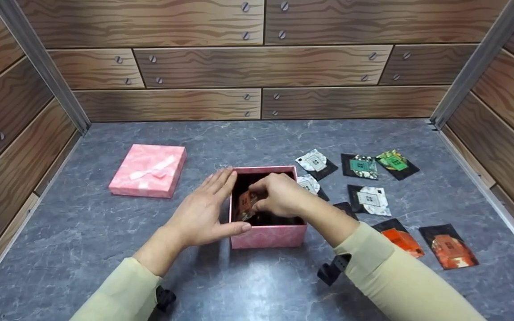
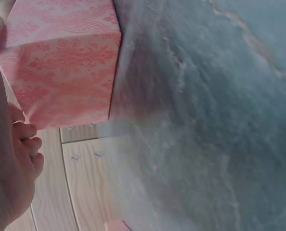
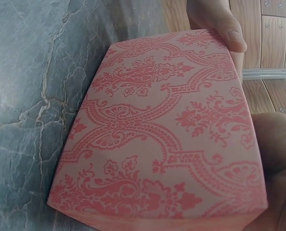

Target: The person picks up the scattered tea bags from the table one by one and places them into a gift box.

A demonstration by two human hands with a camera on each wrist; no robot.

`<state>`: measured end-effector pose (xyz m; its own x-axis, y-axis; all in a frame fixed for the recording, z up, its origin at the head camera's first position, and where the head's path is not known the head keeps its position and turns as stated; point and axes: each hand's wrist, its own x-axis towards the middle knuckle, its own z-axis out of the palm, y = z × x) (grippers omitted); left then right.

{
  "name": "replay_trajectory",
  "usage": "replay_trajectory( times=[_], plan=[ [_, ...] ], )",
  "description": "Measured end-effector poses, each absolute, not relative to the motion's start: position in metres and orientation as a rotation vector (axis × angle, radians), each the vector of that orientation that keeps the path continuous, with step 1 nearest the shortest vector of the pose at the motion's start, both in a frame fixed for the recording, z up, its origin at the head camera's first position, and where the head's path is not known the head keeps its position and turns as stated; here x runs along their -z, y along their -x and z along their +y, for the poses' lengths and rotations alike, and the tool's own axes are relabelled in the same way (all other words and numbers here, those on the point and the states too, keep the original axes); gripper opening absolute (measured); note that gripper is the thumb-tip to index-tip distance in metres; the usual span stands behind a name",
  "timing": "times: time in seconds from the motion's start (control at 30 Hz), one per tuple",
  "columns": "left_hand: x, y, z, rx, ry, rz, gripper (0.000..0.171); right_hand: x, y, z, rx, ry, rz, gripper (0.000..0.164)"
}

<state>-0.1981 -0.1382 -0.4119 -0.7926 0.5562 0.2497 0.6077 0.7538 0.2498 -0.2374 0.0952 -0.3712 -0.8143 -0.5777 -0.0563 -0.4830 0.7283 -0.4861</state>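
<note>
An uncovered pink patterned box point(image 1: 268, 236) with a dark inside stands mid-table. My right hand point(image 1: 281, 194) reaches into it from the right and pinches a packet with an orange-brown label point(image 1: 245, 204) between thumb and fingers. Part of this packet is hidden by the hand. Along the box's left side rests my left hand point(image 1: 203, 211), its fingers fairly straight toward the back corner and the thumb over the front rim. In the left wrist view, the left fingers point(image 2: 30, 144) show beside the box wall point(image 2: 66, 82). The right wrist view shows mostly the patterned box wall point(image 3: 148, 130).
A pink lid point(image 1: 147, 171) with a ribbon bow lies at left. Several flat black packets lie right of the box: white-labelled point(image 1: 316, 161), teal point(image 1: 360, 166), green point(image 1: 396, 164), orange point(image 1: 399, 238) and red-orange point(image 1: 449, 247). Wood-patterned walls point(image 1: 261, 67) enclose the grey marbled table.
</note>
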Motion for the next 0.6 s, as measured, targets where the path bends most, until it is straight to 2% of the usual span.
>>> replay_trajectory(
  times=[0.37, 0.6],
  plan=[
    [0.413, 0.199, -0.139, 0.426, 0.95, -2.773, 0.116, 0.366, 0.234, 0.097, 0.684, 0.864, 2.747, 0.052],
    [0.412, 0.198, -0.139, 0.396, 0.954, -2.764, 0.115, 0.345, 0.226, 0.119, 0.878, 0.828, 2.732, 0.054]
  ],
)
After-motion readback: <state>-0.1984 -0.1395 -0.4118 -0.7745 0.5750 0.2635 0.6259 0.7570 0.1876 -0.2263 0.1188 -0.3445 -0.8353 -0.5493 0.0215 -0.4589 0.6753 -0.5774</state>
